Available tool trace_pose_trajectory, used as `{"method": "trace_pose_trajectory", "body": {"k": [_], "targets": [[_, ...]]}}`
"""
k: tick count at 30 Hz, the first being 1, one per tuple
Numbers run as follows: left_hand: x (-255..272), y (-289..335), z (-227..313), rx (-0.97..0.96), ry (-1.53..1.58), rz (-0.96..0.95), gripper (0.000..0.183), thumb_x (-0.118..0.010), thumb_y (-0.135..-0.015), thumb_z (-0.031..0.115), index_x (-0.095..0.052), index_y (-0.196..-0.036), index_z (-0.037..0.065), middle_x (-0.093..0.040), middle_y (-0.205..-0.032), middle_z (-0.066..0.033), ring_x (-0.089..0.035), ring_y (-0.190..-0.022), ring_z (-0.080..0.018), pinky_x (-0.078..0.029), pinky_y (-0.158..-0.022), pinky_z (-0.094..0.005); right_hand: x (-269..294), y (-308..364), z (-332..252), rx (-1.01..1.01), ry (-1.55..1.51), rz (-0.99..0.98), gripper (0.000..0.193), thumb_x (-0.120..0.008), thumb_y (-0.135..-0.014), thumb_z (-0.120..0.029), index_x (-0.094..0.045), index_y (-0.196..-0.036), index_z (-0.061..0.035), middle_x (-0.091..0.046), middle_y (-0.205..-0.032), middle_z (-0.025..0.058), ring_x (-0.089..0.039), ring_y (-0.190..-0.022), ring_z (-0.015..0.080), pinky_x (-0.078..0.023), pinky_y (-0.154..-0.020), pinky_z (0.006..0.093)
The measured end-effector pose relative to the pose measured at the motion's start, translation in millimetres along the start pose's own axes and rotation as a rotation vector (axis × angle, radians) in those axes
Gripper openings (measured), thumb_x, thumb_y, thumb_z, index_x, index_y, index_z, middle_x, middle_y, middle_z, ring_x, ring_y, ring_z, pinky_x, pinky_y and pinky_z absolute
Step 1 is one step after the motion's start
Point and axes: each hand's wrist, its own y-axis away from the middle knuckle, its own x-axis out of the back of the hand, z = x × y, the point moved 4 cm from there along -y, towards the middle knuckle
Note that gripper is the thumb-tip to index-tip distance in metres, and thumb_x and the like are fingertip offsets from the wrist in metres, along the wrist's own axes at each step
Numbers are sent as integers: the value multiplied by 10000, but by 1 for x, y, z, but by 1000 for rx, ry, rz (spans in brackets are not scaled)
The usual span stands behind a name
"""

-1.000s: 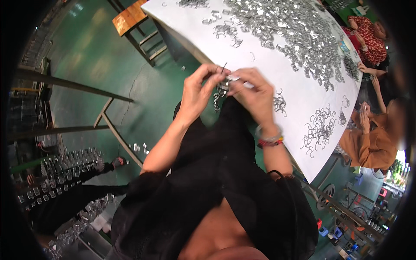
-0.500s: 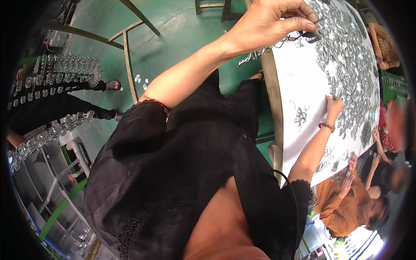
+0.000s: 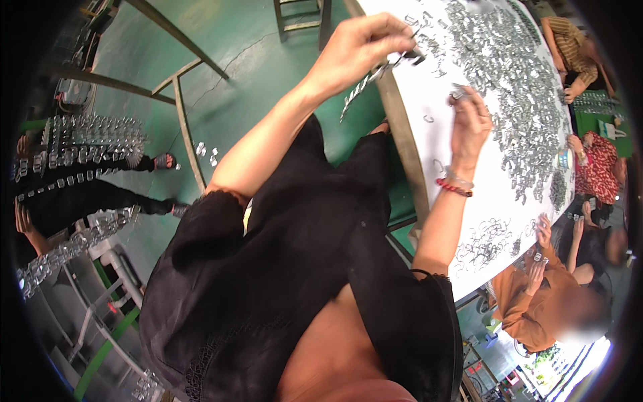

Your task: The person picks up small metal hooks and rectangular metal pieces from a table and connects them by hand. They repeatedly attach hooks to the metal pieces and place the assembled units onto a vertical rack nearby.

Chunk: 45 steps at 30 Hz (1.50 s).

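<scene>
My left hand (image 3: 365,53) is closed in a pinch at the table's edge. It grips a thin dark strand (image 3: 367,82) strung with small shiny metal pieces, which hangs down past the edge. A small dark piece sits by the fingertips, its kind unclear. My right hand (image 3: 472,127), wearing bracelets, is raised over the white tabletop (image 3: 439,144). Its fingers are curled round a small shiny metal piece (image 3: 459,92), somewhat blurred. Beyond it spreads a wide heap of small metal pieces (image 3: 499,67).
Dark ring-like pieces (image 3: 485,241) lie near the table's right end. Several people sit along the far side, one in an orange top (image 3: 529,301). A metal frame (image 3: 181,127) stands at left, beside hanging rows of metal pieces (image 3: 94,137).
My right hand has lifted off the heap and come toward my left hand with a small metal piece. My left hand has shifted left and lower in view, still gripping the strand.
</scene>
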Motion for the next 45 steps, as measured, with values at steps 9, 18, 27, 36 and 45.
{"method": "trace_pose_trajectory", "body": {"k": [9,18,27,36,45], "targets": [[-16,33,-31,146,-160,-260,150,-625,-880,111,-615,-969,-9,-676,-895,-59,-641,-865,-137,-514,-781,-295,-69,10,-17,-201,270,-223,260,-647,-808,67,-581,-1060,65,-649,-855,114,-604,-668,119,-488,-595,221],[-30,44,-40,-2,-332,-271,92,-642,-839,59,-621,-915,12,-655,-855,-94,-634,-804,-237,-484,-717,-335,-67,36,-20,-128,350,-24,218,-674,-783,73,-663,-1001,75,-648,-828,101,-627,-676,132,-527,-598,224],[-29,54,-73,129,-246,-208,254,-685,-794,70,-641,-1043,43,-678,-982,-64,-622,-961,-203,-471,-846,-323,-45,48,6,-250,30,16,182,-656,-786,94,-666,-968,85,-646,-846,114,-639,-672,152,-536,-622,237],[-67,-100,-177,-7,-834,-260,195,-629,-847,167,-688,-929,0,-663,-875,-161,-636,-799,-306,-499,-714,-368,-30,52,12,-298,91,-60,196,-646,-805,76,-678,-995,41,-651,-884,88,-646,-701,142,-543,-631,224],[-81,-116,-192,-90,-894,-283,174,-613,-852,122,-651,-953,-15,-656,-848,-158,-635,-758,-299,-508,-685,-386,-21,61,6,-267,133,-25,198,-652,-812,56,-677,-1007,30,-651,-863,71,-648,-696,124,-517,-610,206]]}}
